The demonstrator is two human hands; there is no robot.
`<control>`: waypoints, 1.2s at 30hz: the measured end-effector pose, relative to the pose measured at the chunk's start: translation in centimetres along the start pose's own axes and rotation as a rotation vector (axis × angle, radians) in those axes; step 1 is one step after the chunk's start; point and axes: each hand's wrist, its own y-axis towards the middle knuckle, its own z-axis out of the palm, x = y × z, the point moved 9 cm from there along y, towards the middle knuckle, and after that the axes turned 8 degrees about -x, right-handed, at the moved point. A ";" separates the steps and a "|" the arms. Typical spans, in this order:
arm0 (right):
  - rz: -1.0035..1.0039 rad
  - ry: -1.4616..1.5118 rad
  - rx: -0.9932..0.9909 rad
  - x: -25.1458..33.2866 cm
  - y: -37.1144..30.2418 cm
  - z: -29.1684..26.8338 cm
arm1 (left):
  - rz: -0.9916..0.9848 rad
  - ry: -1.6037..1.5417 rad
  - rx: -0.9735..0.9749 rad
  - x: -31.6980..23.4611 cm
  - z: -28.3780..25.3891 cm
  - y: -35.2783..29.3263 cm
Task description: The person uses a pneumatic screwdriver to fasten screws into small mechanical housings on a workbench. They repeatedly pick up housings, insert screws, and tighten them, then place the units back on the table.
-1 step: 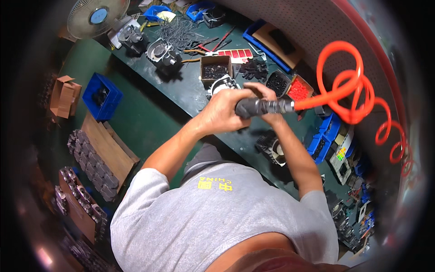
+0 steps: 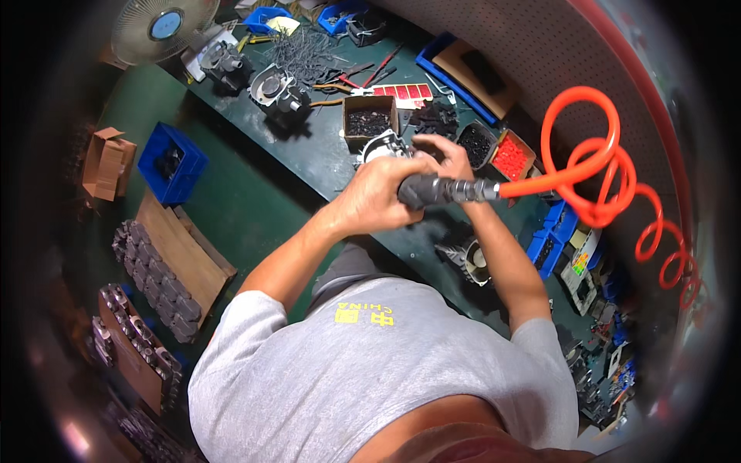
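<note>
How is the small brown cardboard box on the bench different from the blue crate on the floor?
The cardboard box is brown and stands on the green bench, just beyond the left hand; the blue crate is plastic and stands on the floor, left of the bench. The box is full of small dark parts; the crate shows only one dark item. Both are open on top.

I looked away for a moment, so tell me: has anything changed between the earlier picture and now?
Nothing visibly changed. The left hand grips the grey air tool as before, the right hand rests on the metal part, and the orange coiled hose hangs alike.
</note>
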 end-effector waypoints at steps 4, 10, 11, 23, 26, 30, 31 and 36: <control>-0.201 -0.370 0.164 -4.6 8.9 5.9 | -0.061 -0.028 -0.009 4.5 -3.0 -1.3; -0.407 -0.761 0.583 -13.7 15.9 15.2 | -0.153 -0.109 0.035 10.2 -6.0 -2.5; -0.405 -0.832 0.635 -15.2 16.5 16.5 | -0.167 -0.129 0.026 10.9 -6.6 -2.5; -0.277 -1.259 0.952 -21.0 17.1 19.2 | -0.322 -0.227 0.011 15.5 -9.8 -2.4; -0.290 -1.082 0.819 -19.1 17.9 18.6 | -0.315 -0.240 0.024 15.4 -9.8 -1.8; -0.289 -0.866 0.631 -16.7 18.8 18.0 | -0.295 -0.281 0.045 14.6 -9.5 -0.7; -0.281 -0.810 0.578 -16.6 18.9 17.6 | -0.288 -0.288 0.049 14.4 -9.3 -0.4; -0.231 -0.529 0.305 -14.2 19.2 13.5 | -0.309 -0.348 0.140 13.6 -8.0 0.8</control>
